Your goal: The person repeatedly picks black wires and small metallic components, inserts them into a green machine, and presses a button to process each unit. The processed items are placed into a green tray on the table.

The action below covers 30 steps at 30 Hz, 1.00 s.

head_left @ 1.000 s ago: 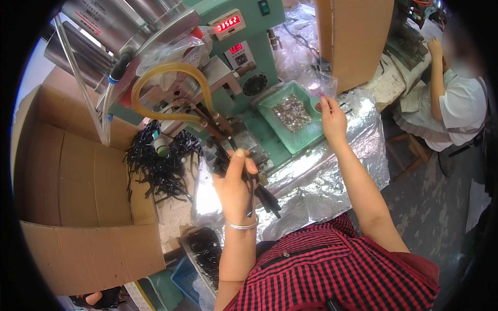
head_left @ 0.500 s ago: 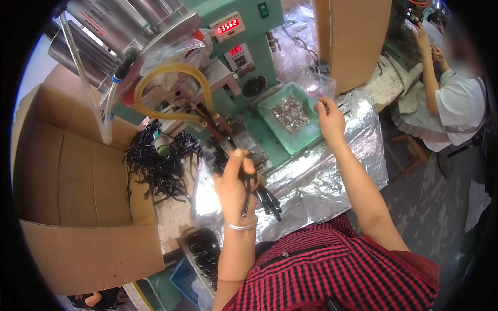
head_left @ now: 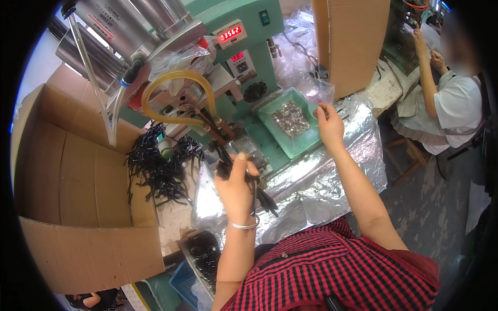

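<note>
My left hand point(head_left: 236, 189) is closed around a bundle of black strips point(head_left: 267, 203), whose loose ends hang out below the fingers. The front of the bundle reaches the metal work plate point(head_left: 248, 145) of a green machine point(head_left: 228, 62), just under its copper-coloured electrode-like rods point(head_left: 221, 129). My right hand point(head_left: 330, 124) is at the right edge of a green tray point(head_left: 284, 144), thumb and fingers pinched together. Whether they grip the rim or a small thing beside it cannot be made out. Many small shiny metal pieces point(head_left: 291, 119) lie in the tray.
A pile of black strips point(head_left: 158, 168) lies left of the machine, beside an open cardboard box point(head_left: 78, 181). Silver foil point(head_left: 306, 189) covers the bench front. A yellow hose point(head_left: 179, 73) loops over the work area. Another person point(head_left: 441, 98) works at the far right.
The view has shifted slightly. My left hand has turned a little, and the strips' loose ends have swung closer together. My right hand stays at the tray's edge.
</note>
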### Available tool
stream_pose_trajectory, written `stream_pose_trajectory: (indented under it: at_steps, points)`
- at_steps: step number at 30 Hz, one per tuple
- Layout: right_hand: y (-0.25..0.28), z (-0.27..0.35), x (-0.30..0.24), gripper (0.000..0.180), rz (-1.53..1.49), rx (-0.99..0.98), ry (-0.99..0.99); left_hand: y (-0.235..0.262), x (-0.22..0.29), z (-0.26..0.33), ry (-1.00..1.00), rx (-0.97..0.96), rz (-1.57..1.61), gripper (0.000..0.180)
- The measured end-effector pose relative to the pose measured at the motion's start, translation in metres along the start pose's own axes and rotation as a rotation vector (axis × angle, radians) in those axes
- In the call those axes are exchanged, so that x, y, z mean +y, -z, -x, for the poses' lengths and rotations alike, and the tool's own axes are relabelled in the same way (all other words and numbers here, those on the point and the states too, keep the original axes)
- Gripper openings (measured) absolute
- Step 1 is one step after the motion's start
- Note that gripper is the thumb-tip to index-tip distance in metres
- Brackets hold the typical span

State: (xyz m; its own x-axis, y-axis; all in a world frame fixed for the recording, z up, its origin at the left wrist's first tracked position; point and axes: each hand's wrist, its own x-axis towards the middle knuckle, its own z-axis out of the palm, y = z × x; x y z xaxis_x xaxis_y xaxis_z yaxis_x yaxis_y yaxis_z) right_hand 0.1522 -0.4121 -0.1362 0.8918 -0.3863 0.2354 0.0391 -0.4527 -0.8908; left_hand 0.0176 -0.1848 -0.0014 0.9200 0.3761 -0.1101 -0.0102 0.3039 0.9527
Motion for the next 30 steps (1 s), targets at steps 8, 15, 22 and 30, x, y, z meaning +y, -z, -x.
stream_pose_trajectory:
  at_steps: [8, 15, 22, 30]
  points:
    - [-0.002, 0.0, 0.0, 0.034, -0.075, 0.004, 0.0, 0.002, 0.002, 0.0, 0.04, -0.01, 0.051, 0.013]
    - [-0.001, 0.0, 0.002, 0.035, -0.044, 0.008, 0.002, -0.001, 0.009, 0.002, 0.079, -0.038, 0.098, 0.012]
    - [-0.001, 0.0, 0.002, 0.036, -0.041, -0.006, 0.0, 0.004, 0.013, 0.0, 0.183, -0.096, 0.245, 0.013]
    - [-0.001, 0.0, 0.003, 0.036, -0.041, 0.007, 0.003, 0.001, 0.007, 0.001, 0.065, -0.039, 0.076, 0.013]
